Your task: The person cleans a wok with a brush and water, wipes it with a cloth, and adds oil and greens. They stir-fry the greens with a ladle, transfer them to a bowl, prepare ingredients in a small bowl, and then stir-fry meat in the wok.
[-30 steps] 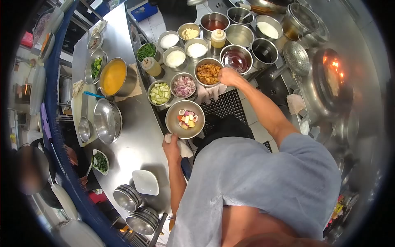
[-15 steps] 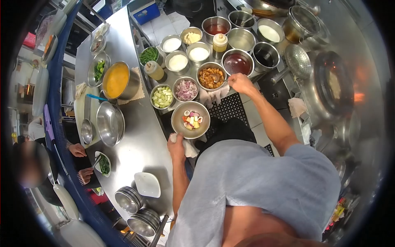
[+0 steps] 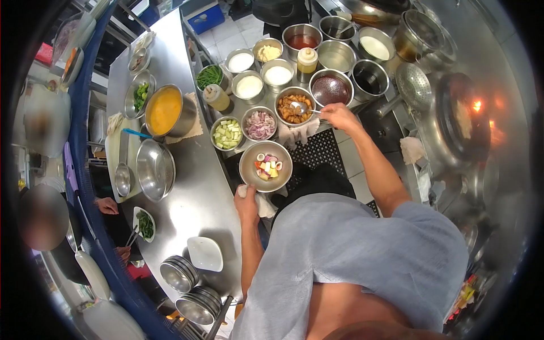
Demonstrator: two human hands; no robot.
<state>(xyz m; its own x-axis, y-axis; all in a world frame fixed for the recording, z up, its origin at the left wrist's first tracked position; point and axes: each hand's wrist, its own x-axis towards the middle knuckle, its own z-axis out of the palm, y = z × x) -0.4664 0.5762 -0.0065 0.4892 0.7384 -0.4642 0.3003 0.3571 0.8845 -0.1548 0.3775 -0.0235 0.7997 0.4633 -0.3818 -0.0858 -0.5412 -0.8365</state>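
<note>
My left hand point(image 3: 246, 203) is closed round a white cloth point(image 3: 264, 205) at the near rim of a steel mixing bowl point(image 3: 245, 173). In that bowl lie mixed cut vegetables point(image 3: 268, 166), with red, white and pale yellow pieces. My right hand point(image 3: 340, 118) grips the handle of a metal spoon point(image 3: 300, 107), whose head is over brown cubed pieces point(image 3: 287, 113) in a round steel pot. Just left of that pot are sliced red onions point(image 3: 260, 125) and pale green chopped pieces point(image 3: 227, 134). A pot of dark red sauce point(image 3: 331, 90) stands right behind the spoon.
More pots and squeeze bottles point(image 3: 306, 60) crowd the back. To the right, a flame point(image 3: 477, 106) shows near a dark wok point(image 3: 462, 122). The steel counter point(image 3: 187, 209) on the left bears an orange liquid pot point(image 3: 165, 110) and stacked bowls point(image 3: 177, 275). Across it, a co-worker holds chopsticks point(image 3: 133, 235).
The spoon's head now shows above the brown pieces, and my right hand has shifted slightly right and down. My left hand keeps its hold. The co-worker's chopsticks have moved at the greens.
</note>
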